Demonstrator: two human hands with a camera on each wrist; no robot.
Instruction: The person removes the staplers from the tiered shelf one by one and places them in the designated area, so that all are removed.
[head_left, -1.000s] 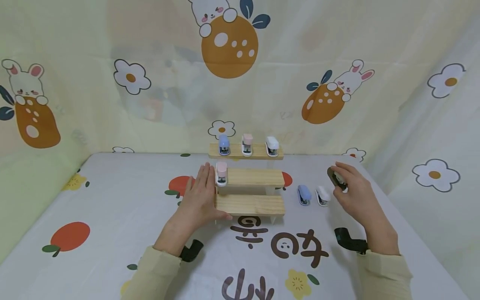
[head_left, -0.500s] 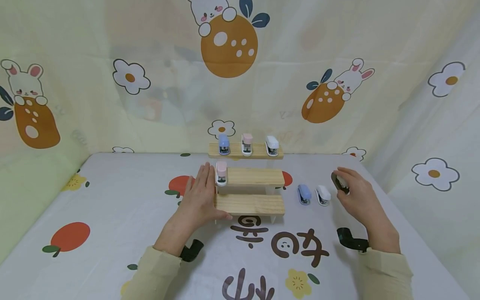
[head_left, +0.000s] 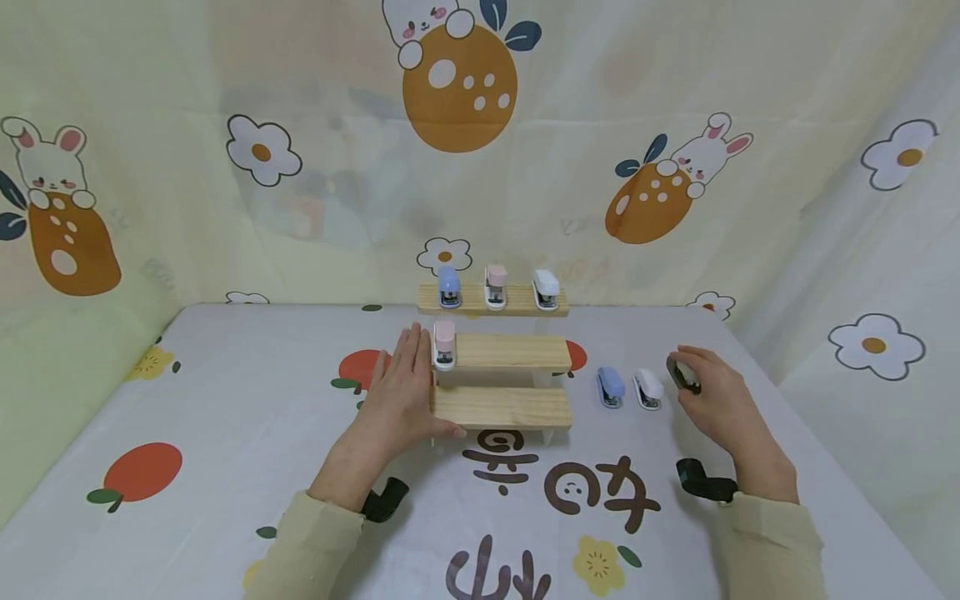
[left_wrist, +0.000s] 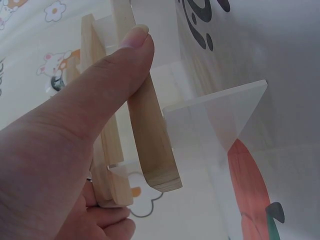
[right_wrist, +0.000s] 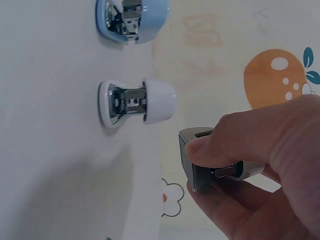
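Note:
My left hand (head_left: 399,392) lies against the left end of a tiered wooden rack (head_left: 502,407), fingers straight and together, the thumb (left_wrist: 117,67) across the lowest shelf's front edge. A pink-topped mini stapler (head_left: 445,346) stands at the left of the middle shelf, beside my fingertips. Right of the rack, my right hand (head_left: 720,396) pinches a dark mini stapler (right_wrist: 197,165) between thumb and fingers, held above the table. Nearest to that hand, a white mini stapler (head_left: 648,389) stands on the table, with a blue one (head_left: 611,387) to its left.
On the rack's top shelf (head_left: 472,298) stand a blue stapler (head_left: 449,287), a pink one (head_left: 496,287) and a white one (head_left: 547,289). Clear supports (left_wrist: 215,112) hold up the shelves. A printed cloth (head_left: 225,383) covers the table, and a patterned curtain (head_left: 337,225) hangs behind.
My right hand has shifted slightly right and nearer to me, with the dark stapler still in its fingers. The left hand and the rack have stayed in place.

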